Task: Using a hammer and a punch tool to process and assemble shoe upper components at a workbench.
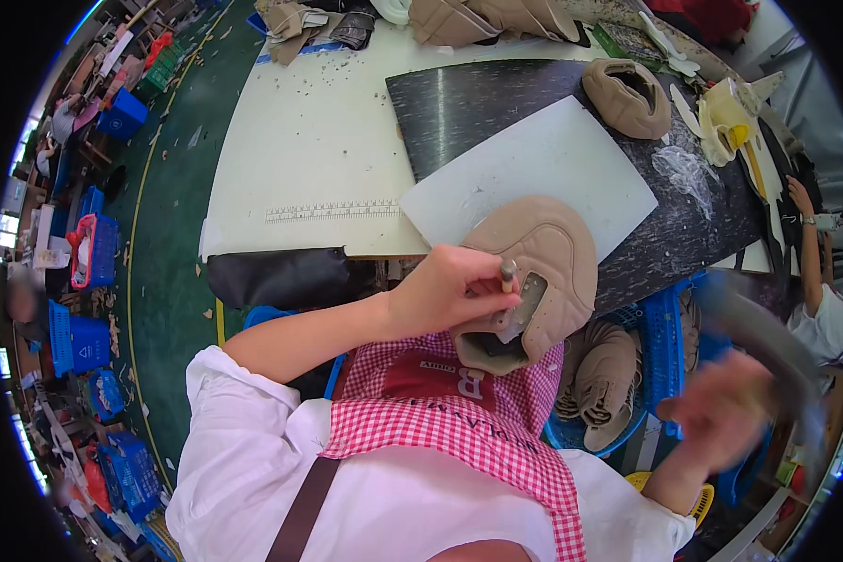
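The left hand (451,292) pinches a rod (508,273) over the shoe upper (564,245) just beneath; the right hand (721,407), well apart, is too blurred to tell its opening or hold; beyond lies a board (543,155).

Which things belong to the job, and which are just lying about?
Job in hand:
short rod tool, in the left hand
beige shoe upper beneath it
blurred dark tool, apparently in the right hand
white board, partly under the upper

Seemingly lying about:
second beige upper
crumpled clear film
ruler
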`<state>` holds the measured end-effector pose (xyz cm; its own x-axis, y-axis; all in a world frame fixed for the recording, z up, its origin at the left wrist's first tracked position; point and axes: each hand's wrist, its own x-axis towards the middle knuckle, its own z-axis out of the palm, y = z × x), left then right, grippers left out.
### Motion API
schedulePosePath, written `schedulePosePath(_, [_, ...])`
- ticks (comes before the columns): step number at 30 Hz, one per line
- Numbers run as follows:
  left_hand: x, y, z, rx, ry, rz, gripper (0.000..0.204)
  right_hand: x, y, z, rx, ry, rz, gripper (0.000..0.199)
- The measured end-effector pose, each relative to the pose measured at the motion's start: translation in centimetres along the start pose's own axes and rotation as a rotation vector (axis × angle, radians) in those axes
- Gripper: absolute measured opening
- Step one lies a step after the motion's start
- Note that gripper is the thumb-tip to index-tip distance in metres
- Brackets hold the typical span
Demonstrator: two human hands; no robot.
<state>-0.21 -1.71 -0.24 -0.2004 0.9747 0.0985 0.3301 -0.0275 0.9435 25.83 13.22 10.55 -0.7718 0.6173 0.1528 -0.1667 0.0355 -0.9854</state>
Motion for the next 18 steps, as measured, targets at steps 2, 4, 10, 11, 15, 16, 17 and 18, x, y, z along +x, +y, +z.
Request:
schedulePosePath(2, [0.6,0.6,0.2,0.202,-0.028,0.099,0.013,0.2,-3.2,-1.2,0.029,-0.327,-0.05,0.019])
schedulePosePath(4, [1.1,0.4,1.1,0.465,0.005,0.509,0.014,1.9,0.7,2.3,-0.461,-0.41,-0.086,0.019])
schedulePosePath(10, [1.5,-1.4,-0.1,-0.541,0.056,-0.152,0.012,1.2,4.5,2.4,-0.714,-0.126,0.154,0.019])
schedulePosePath(11, [1.6,-1.3,0.0,-0.565,0.072,-0.154,0.011,0.9,4.9,2.0,-0.595,-0.019,0.249,0.019])
schedulePosePath(15, [0.8,-1.2,-0.1,-0.279,0.089,-0.068,0.009,1.3,3.5,1.9,-0.503,0.09,0.057,0.024])
schedulePosePath(16, [0.8,-0.7,-0.2,-0.289,0.09,-0.068,0.009,0.9,0.7,0.0,-0.391,-0.017,0.009,0.03])
schedulePosePath(17, [1.9,0.3,-0.1,-0.046,0.019,0.058,0.009,-0.5,-1.6,-2.2,-0.292,-0.076,-0.036,0.036])
schedulePosePath(18, [2.4,0.9,0.2,0.214,-0.027,0.172,0.009,-0.6,-1.3,-1.8,-0.292,-0.055,-0.032,0.036])
